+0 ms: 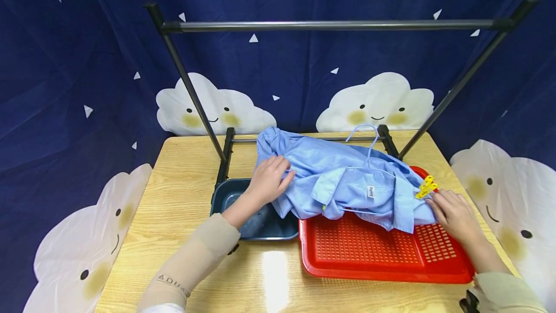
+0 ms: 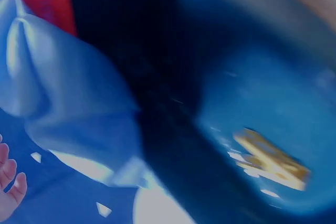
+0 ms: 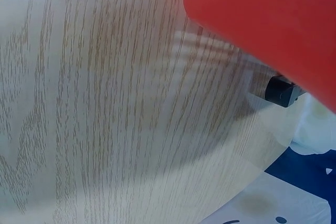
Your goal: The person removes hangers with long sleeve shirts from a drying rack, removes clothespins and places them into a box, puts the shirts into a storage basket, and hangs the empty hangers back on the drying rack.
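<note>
A light blue button shirt (image 1: 330, 158) with a hanger (image 1: 369, 146) in its collar lies across the red basket and the dark bin. My left hand (image 1: 269, 180) is over the shirt's left part, fingers loosely bent and holding nothing; its fingers (image 2: 8, 174) show at the edge of the left wrist view. At the shirt's right end, my right hand (image 1: 456, 214) pinches the fabric beside a yellow clothespin (image 1: 425, 187) clipped there. Another yellow clothespin (image 2: 273, 161) lies in the dark blue bin (image 2: 310, 98). The right wrist view does not show the right hand.
A red perforated basket (image 1: 365, 245) stands under the shirt, right of the dark bin (image 1: 269, 226). Behind them a black rack with a horizontal rail (image 1: 330, 25) stands on the wooden table (image 1: 182, 173). A dark blue cloud-patterned curtain (image 1: 295, 71) surrounds the table.
</note>
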Demonstrator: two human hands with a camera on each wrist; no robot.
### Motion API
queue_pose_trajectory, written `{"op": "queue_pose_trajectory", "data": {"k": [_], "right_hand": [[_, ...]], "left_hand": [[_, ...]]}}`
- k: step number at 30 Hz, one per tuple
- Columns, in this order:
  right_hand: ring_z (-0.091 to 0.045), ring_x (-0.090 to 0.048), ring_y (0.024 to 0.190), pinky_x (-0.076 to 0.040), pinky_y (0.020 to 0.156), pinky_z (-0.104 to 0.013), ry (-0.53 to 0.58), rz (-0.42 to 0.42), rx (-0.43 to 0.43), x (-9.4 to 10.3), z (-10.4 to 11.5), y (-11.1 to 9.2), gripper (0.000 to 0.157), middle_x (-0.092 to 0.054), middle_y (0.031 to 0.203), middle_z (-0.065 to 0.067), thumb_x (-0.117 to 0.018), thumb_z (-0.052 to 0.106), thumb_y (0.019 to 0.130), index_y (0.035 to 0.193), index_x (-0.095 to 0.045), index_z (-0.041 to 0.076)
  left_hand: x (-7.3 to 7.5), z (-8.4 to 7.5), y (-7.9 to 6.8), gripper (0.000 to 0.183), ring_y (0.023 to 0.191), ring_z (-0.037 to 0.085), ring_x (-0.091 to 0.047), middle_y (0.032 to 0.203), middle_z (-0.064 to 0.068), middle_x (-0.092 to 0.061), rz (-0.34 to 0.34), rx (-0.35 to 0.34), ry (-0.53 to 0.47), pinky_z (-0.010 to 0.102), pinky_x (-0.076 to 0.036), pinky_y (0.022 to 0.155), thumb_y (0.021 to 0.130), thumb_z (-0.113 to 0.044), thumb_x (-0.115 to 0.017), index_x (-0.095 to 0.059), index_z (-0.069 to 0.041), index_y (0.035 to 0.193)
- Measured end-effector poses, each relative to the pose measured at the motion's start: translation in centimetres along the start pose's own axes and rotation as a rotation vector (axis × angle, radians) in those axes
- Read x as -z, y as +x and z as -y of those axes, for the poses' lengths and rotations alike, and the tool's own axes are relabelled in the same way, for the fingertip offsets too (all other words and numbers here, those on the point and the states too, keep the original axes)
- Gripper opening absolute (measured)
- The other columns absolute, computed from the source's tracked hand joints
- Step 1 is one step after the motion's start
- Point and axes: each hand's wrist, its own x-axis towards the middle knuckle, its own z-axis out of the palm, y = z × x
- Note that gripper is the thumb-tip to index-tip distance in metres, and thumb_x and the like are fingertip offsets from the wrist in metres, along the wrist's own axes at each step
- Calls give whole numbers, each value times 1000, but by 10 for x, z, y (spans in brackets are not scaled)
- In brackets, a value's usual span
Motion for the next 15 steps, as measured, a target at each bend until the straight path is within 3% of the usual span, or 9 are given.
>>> {"op": "queue_pose_trajectory", "data": {"k": [8,15], "right_hand": [[-26,-46,74,-29,69,-36,-4,19,-21,0,1,-1,32,-48,75,-8,-40,32,97,82,-51,6],[-27,-47,76,-29,69,-36,-2,16,-31,-1,0,-2,33,-49,76,-9,-39,33,97,83,-51,6]], "left_hand": [[-5,-46,39,20,78,16,-51,80,-2,-50,-7,-148,-46,29,-41,67,92,-29,-49,-55,-10,89],[-10,-83,68,21,91,15,-53,93,-2,-55,63,-188,-41,29,-41,78,94,-31,-45,-56,-12,97]]}}
